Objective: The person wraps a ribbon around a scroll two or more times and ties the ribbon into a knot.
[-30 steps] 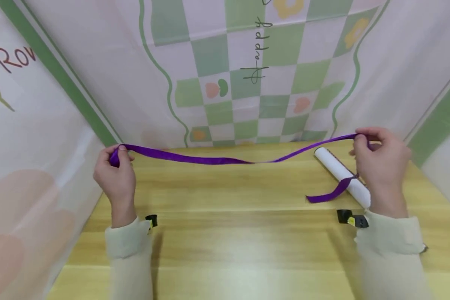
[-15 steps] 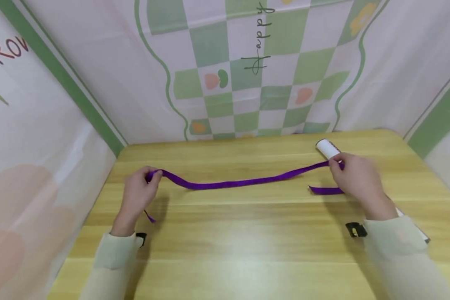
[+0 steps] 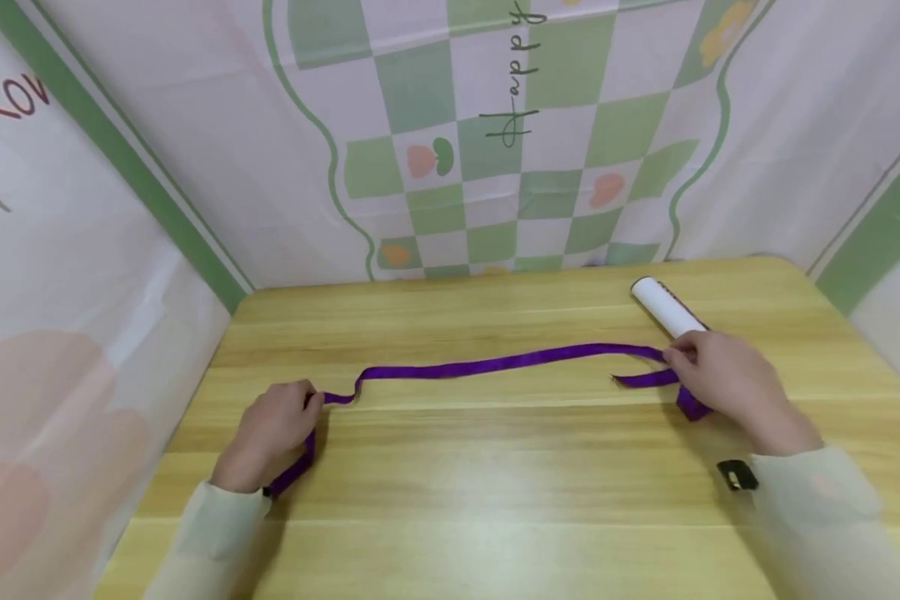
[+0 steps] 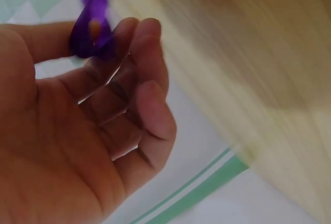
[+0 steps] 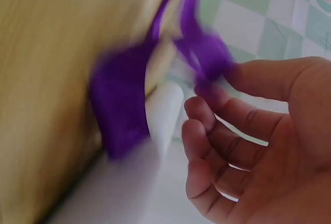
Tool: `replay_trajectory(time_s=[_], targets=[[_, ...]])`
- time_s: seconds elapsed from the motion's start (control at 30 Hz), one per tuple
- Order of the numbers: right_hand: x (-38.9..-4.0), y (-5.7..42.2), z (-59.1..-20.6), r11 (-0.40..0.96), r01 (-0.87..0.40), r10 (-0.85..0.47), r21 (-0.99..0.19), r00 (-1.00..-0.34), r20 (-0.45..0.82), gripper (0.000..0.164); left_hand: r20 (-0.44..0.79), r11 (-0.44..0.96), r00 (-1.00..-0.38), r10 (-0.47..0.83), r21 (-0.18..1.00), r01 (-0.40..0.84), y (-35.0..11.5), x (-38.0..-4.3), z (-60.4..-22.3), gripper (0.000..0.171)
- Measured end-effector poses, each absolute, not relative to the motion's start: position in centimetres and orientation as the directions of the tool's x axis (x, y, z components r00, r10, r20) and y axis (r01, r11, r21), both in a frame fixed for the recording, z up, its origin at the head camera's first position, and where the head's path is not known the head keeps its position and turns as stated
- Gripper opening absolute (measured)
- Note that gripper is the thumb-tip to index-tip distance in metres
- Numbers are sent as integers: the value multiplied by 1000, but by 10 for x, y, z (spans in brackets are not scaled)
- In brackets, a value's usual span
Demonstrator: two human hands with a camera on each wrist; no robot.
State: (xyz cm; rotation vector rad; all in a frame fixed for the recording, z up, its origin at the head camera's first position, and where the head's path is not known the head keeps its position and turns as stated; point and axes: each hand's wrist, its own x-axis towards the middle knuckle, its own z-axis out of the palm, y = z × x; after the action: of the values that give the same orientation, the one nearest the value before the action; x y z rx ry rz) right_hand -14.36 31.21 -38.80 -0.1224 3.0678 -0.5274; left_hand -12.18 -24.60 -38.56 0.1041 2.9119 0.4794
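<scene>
A long purple ribbon (image 3: 487,365) stretches sideways over the wooden table. My left hand (image 3: 273,425) pinches it near one end between thumb and index finger; a tail hangs beneath toward the cuff. In the left wrist view the ribbon (image 4: 95,6) loops at the thumb tip while the other fingers curl loosely. My right hand (image 3: 727,379) pinches the opposite part with thumb and forefinger. A loose end points left from beside that hand, and a folded piece drops below it. The right wrist view shows this hanging ribbon (image 5: 121,100) blurred.
A white tube-shaped roll (image 3: 667,306) lies slanted on the table (image 3: 450,483) at the back right, partly behind my right hand. Patterned cloth walls (image 3: 450,167) rise behind and at both sides. A small black piece (image 3: 737,475) sits at my right cuff.
Both hands have come down toward the table, bringing the ribbon low over it. My left hand has moved nearer to me; the right first shifted inward, then slightly back and outward.
</scene>
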Motion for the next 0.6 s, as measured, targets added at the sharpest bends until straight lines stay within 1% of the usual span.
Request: replay_trajectory(time_s=[0.13, 0.2, 0.27, 0.33, 0.43, 0.5, 0.6], targets=[[-129, 330, -381, 931, -54, -58, -361, -998, 0, 41, -193, 956, -969, 152, 276, 95, -246, -119, -383, 27], [-122, 342, -378, 935, -40, -42, -353, -999, 4, 44, -173, 962, -971, 168, 246, 122, -243, -117, -381, 27], [-117, 357, -377, 948, -27, -31, -316, -999, -8, 51, -129, 962, -974, 187, 224, 155, -239, -117, -379, 29], [-113, 371, -377, 965, -21, -34, -262, -998, -44, 63, -56, 961, -974, 218, 186, 204, -232, -119, -377, 31], [-112, 387, -381, 976, -23, -56, -218, -988, -144, 84, 25, 945, -953, 302, 127, 302, -216, -125, -376, 31], [-112, 394, -385, 975, -23, -70, -220, -975, -209, 94, 23, 931, -935, 355, 85, 355, -203, -130, -377, 33], [-112, 399, -390, 974, -29, -88, -226, -963, -254, 96, -49, 901, -901, 430, 80, 426, -178, -135, -382, 37]])
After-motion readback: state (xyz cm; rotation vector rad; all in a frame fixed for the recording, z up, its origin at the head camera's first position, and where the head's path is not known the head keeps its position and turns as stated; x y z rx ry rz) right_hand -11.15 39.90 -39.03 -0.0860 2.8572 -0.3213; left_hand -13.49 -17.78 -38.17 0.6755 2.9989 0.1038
